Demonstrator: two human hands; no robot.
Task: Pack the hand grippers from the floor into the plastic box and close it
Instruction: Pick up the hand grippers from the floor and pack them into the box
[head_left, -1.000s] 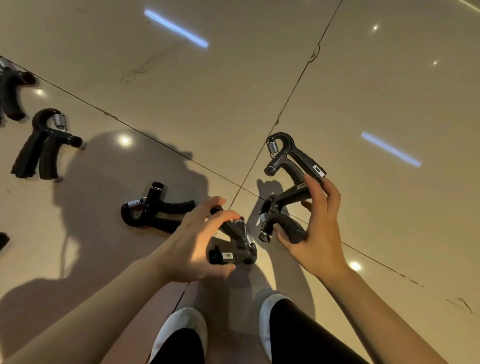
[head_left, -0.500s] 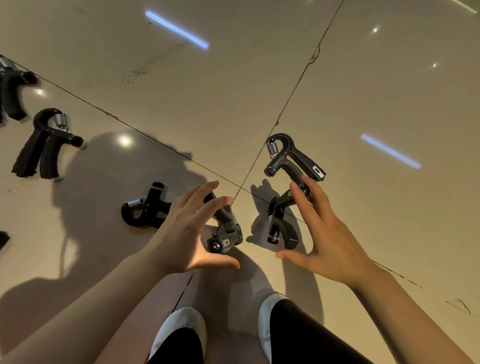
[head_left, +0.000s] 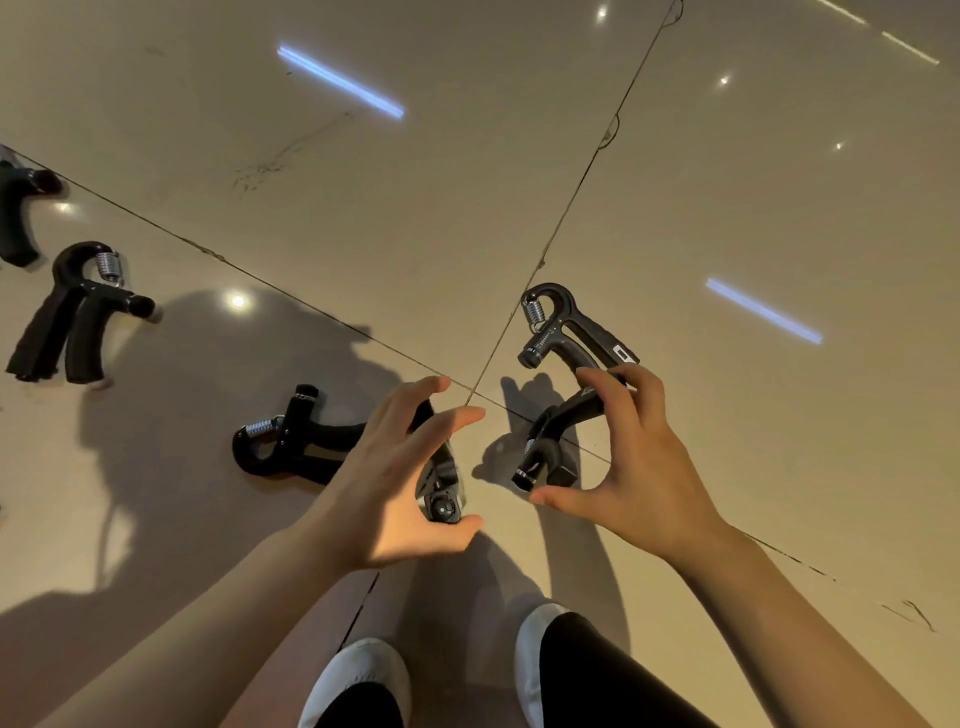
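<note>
Both hands are over the floor (head_left: 363, 182), neither has a real hold yet.

L hand (head_left: 395, 483): fingers spread and arched over a gripper (head_left: 441, 493) standing on end, knob facing you. Thumb sits just under the knob, maybe touching; no wrap around it. I'd call it open.

R hand (head_left: 639, 467): same claw shape over gripper #2 (head_left: 550, 447). Fingertips (head_left: 592, 376) are at its upper handle, thumb low near the knob end. Contact or not, can't tell for sure. Not closed round it.

Gripper #3 (head_left: 566, 327) lies flat just beyond your R fingers, spring up-left. #4 (head_left: 291, 447) lies flat, partly behind the L hand. #5 (head_left: 72, 317) is far left, and one more (head_left: 18, 208) is cut by the frame edge. Box isn't in view, so no idea where it sits.

Step, as I read it: pick one per hand.

Tips:
- Wrap both handles together, thumb on one side and fingers on the other. Grabbing one handle lets the other swing on the spring.
- Both stand on end, so they look tippy. Come down on them, don't sweep sideways.
- R side: #3's handle is just beside your fingertips. Keep them on #2 only or you drag both.
- Close L thumb up against the body below the knob, not on the knob; it prob turns.
- Find the box before you lift.
</note>
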